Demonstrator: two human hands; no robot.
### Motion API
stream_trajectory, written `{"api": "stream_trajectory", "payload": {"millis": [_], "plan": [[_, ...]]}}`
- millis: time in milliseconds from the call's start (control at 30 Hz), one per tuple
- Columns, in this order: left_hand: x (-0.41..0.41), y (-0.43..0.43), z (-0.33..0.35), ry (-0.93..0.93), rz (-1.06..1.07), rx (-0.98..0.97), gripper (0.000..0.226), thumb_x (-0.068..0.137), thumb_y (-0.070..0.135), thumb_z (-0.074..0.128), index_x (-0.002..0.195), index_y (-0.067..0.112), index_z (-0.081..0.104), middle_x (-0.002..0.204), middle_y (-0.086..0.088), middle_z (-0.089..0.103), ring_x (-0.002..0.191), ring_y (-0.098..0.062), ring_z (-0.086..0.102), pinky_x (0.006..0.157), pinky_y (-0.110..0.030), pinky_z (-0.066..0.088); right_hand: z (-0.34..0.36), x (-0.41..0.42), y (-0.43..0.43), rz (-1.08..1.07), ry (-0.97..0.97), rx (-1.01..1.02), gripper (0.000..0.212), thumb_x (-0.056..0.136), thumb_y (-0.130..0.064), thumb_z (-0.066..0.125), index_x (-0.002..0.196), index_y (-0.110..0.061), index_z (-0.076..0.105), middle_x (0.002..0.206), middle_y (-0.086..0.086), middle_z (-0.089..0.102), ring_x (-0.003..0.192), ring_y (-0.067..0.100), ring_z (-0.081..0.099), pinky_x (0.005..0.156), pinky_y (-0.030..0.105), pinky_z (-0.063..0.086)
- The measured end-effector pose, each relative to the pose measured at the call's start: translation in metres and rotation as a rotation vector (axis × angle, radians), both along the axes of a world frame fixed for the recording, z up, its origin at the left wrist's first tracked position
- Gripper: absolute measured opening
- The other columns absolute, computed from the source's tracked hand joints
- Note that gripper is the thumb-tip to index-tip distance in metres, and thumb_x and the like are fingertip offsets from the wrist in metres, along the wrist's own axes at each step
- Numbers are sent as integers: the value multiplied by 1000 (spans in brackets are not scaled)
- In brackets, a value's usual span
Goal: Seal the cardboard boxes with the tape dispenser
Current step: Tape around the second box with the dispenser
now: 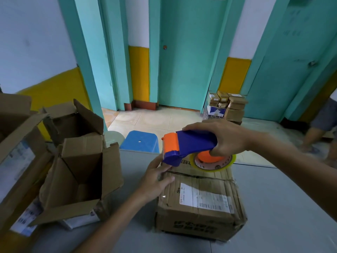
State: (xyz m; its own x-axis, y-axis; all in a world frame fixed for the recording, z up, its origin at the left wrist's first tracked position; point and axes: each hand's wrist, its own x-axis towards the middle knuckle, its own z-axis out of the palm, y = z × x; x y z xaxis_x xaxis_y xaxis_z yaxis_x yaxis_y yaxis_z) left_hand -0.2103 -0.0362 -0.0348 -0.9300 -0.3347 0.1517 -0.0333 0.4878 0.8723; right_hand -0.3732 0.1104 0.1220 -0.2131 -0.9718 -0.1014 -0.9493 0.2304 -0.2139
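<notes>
A closed cardboard box (pixel 200 203) with a white shipping label lies on the grey table (pixel 284 207) in front of me. My right hand (pixel 224 137) grips a blue and orange tape dispenser (pixel 187 145) over the box's far left corner, its clear tape roll (pixel 213 162) just above the lid. My left hand (pixel 157 178) rests on the box's left top edge, fingers pinching at the tape end under the dispenser's nose. The seam between the lid flaps runs across the top.
Several open cardboard boxes (pixel 76 170) crowd the table's left side. A blue stool (pixel 140 141) stands beyond the table. Small parcels (pixel 228 105) are stacked by the teal door. Another person's leg (pixel 321 125) shows at the right edge.
</notes>
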Motion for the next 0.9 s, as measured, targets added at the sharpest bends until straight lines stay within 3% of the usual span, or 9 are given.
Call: {"api": "stream_trajectory", "payload": {"millis": [67, 133, 200, 267, 367, 433, 600, 767, 900], "plan": [[-1, 2, 6, 79, 100, 31, 29, 88, 21, 57, 106, 43, 51, 140, 6, 37, 131, -9, 33, 106, -29, 33, -1, 1, -1, 11, 0, 5, 77, 65, -36, 55, 138, -42, 29, 128, -3, 50, 105, 13, 47, 86, 29, 43], [-1, 2, 20, 192, 231, 271, 26, 93, 12, 51, 106, 34, 54, 122, 5, 55, 113, -5, 50, 91, -17, 43, 1, 0, -1, 11, 9, -8, 78, 65, -36, 55, 139, -42, 29, 126, -1, 50, 105, 15, 47, 87, 33, 43], [-2, -3, 35, 204, 242, 451, 29, 98, 6, 37, 98, 21, 62, 102, 3, 66, 97, -6, 59, 80, -10, 46, 4, -1, -1, 11, 7, -24, 78, 65, -36, 55, 139, -41, 29, 125, -1, 50, 103, 15, 47, 83, 27, 43], [0, -11, 45, 135, 197, 540, 34, 99, 8, 32, 92, 14, 65, 89, 2, 71, 90, -8, 64, 82, -16, 49, 5, -1, -1, 23, 6, -40, 77, 66, -36, 56, 139, -40, 30, 122, -3, 50, 99, 11, 46, 77, 20, 41], [4, -19, 56, 83, 133, 656, 34, 99, 13, 31, 86, 11, 63, 74, 5, 72, 74, -7, 66, 78, -22, 50, 3, -1, -3, 45, 6, -77, 76, 68, -38, 57, 139, -38, 30, 121, -3, 50, 100, 11, 47, 78, 21, 43], [6, -21, 63, 97, 99, 729, 32, 100, 17, 32, 89, 9, 61, 78, 0, 71, 76, -11, 66, 75, -25, 53, 3, -1, -4, 46, 0, -99, 77, 69, -41, 58, 140, -37, 29, 123, -3, 50, 102, 10, 46, 79, 22, 45], [6, -22, 77, 96, -3, 1146, 16, 84, 16, 51, 94, 5, 60, 87, -12, 69, 75, -20, 69, 63, -30, 58, 9, 3, -4, 45, 27, -170, 78, 68, -44, 56, 141, -32, 30, 127, -3, 48, 100, 5, 42, 72, 9, 36], [1, -19, 79, 15, 36, 1245, 29, 74, 34, 57, 90, 9, 59, 90, -11, 67, 82, -22, 64, 63, -32, 57, 11, 3, 2, 35, 39, -187, 77, 68, -43, 58, 140, -36, 30, 128, -3, 48, 102, 8, 44, 75, 13, 39], [-2, -15, 79, 48, 57, 1235, 20, 73, 20, 59, 91, 10, 58, 83, -11, 69, 75, -19, 65, 58, -29, 56, 12, 4, 8, 35, 46, -215, 75, 69, -44, 59, 137, -42, 29, 124, -6, 49, 98, 7, 46, 74, 16, 41]]}}
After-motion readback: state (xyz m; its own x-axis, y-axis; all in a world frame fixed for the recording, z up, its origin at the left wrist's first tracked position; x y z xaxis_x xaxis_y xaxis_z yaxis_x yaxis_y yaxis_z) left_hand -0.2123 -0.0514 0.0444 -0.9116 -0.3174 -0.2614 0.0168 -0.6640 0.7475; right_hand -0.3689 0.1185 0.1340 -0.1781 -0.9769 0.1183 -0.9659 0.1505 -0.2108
